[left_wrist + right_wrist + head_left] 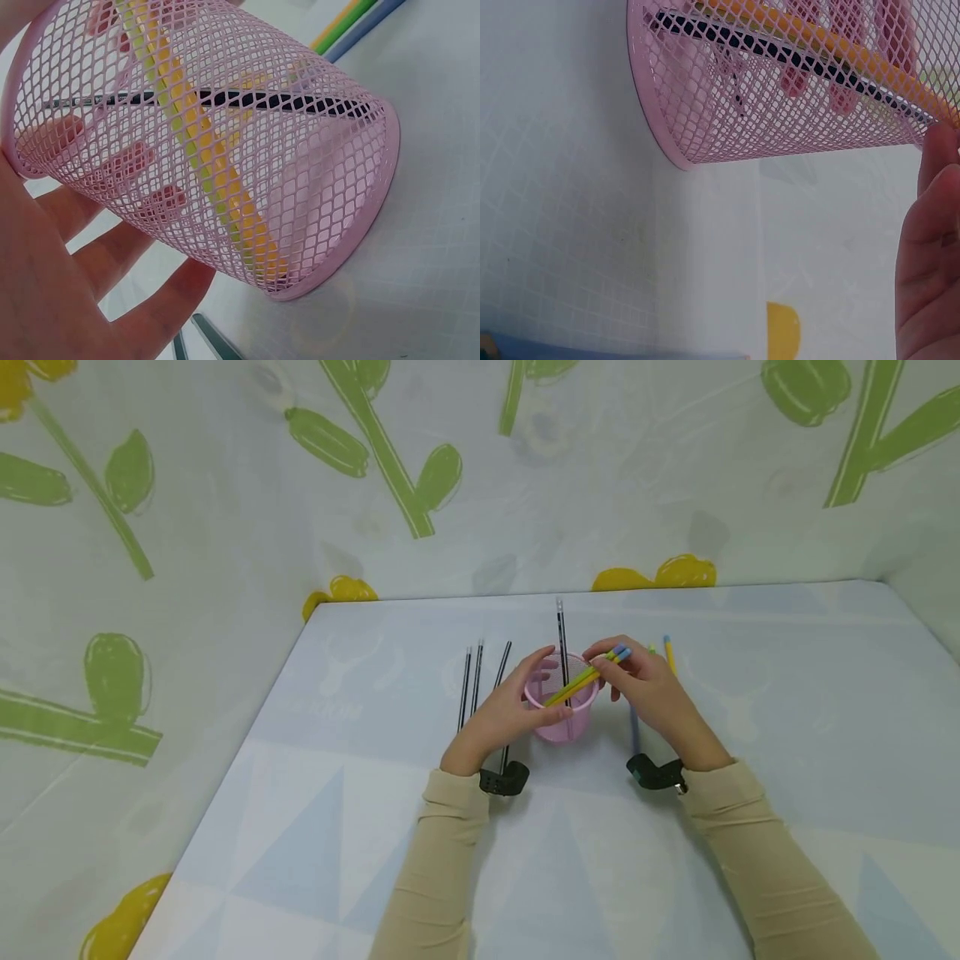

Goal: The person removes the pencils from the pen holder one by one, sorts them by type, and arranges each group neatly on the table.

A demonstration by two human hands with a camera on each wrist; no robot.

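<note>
A pink mesh pencil cup (551,729) stands tilted on the table, its mouth toward me. My left hand (504,714) holds it from the left, fingers curled round the wall. Inside leans a black striped pencil (562,631), seen through the mesh in both wrist views. My right hand (651,687) pinches a yellow pencil (225,180) and a green pencil (186,142) near their blue and purple ends, above the rim. Their other ends are inside the cup, slanting down to its bottom in the left wrist view.
Several black striped pencils (464,685) lie left of the cup, partly behind my left hand. To the right are another yellow pencil (670,654), a green one and a blue pencil (634,731), partly hidden by my right hand. A patterned wall (487,510) borders the table's back edge.
</note>
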